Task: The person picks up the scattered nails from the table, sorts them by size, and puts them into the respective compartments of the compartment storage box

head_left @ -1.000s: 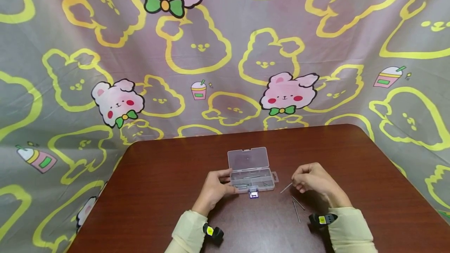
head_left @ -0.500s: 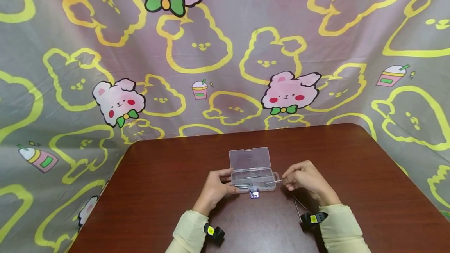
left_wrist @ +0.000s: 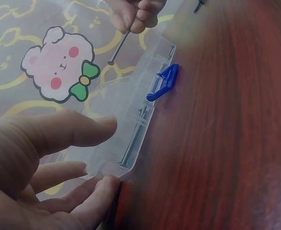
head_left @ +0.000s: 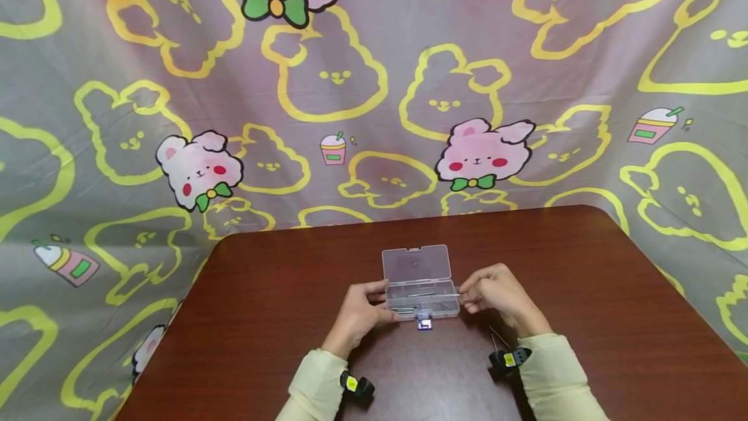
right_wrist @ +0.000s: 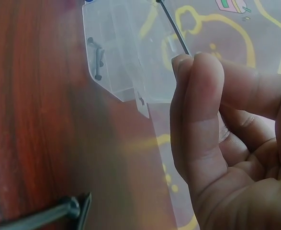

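A clear plastic compartment box (head_left: 416, 264) lies on the table with its hinged lid raised at the back. Its blue latch (left_wrist: 165, 87) hangs at the front. My left hand (head_left: 359, 314) holds the box's left end, thumb along the front and fingers at the side. Between thumb and fingertips, my right hand (head_left: 495, 294) pinches a long nail (left_wrist: 118, 49). In the head view this nail points left across the box's right part. Several nails (left_wrist: 134, 136) lie in the front left compartment. Shorter ones (right_wrist: 98, 60) sit in the front right compartment.
On the brown table (head_left: 280, 278), loose nails (right_wrist: 39, 218) lie below the right wrist, partly hidden by its camera (head_left: 507, 360). A hanging tab (right_wrist: 142, 100) sticks out from the box's right end. A patterned cloth (head_left: 362, 102) hangs behind the table.
My right hand has moved left from beside the loose nails, bringing its nail over the right part of the box. The left hand keeps its hold on the box's left end.
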Available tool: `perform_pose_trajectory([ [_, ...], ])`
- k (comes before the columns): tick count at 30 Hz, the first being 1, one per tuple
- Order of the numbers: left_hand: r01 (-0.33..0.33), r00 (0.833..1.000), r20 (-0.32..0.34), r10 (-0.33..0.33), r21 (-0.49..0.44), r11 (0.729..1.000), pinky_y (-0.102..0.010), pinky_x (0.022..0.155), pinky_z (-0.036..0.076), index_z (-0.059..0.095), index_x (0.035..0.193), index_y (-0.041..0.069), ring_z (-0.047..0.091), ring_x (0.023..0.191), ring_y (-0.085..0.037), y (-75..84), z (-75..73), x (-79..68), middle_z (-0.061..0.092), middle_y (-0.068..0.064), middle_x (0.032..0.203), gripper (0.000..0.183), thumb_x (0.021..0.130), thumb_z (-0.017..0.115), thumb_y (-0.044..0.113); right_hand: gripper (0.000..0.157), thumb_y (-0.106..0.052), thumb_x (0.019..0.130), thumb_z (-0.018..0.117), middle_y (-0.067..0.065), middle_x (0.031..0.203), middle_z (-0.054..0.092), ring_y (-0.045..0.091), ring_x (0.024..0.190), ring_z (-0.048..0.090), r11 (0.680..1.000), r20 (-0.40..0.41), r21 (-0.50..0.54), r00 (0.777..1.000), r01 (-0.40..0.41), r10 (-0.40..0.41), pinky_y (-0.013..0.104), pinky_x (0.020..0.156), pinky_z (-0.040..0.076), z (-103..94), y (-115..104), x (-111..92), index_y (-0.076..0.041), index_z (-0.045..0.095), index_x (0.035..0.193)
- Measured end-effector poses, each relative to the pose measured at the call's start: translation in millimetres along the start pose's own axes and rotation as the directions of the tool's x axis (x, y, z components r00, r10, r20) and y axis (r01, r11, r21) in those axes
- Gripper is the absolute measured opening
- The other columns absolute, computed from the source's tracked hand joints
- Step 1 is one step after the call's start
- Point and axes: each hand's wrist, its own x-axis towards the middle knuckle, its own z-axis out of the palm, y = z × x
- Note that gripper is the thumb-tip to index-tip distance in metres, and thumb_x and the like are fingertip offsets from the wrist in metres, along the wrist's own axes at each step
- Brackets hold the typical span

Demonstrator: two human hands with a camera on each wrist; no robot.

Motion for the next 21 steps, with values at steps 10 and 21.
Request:
perform_pose_trajectory([
  [10,0.003,1.0,-0.008,-0.003,0.005,1.0,-0.029,0.07,0.059,0.057,0.136,-0.008,0.069,0.097,-0.03,-0.9,0.9,0.7,0.068,-0.023,0.112,0.08,0.061,0.083,-0.02,0.014,0.015,0.075,0.058,0.017,0.068,0.066,0.019,0.053,0.06,1.0,-0.037,-0.021,0.999,-0.021,0.02,0.031,0.051,0.056,7.2,-1,11,0.02,0.066,0.085],
  [21,0.007,1.0,-0.01,-0.007,-0.003,1.0,-0.03,0.071,0.059,0.057,0.136,-0.008,0.069,0.096,-0.031,1.2,1.2,-0.5,0.068,-0.023,0.111,0.081,0.061,0.083,-0.021,0.011,0.012,0.077,0.058,0.014,0.061,0.064,0.018,0.048,0.057,0.989,-0.078,-0.147,0.997,-0.017,0.005,0.034,0.048,0.056,23.8,-9,23,0.014,0.069,0.078],
])
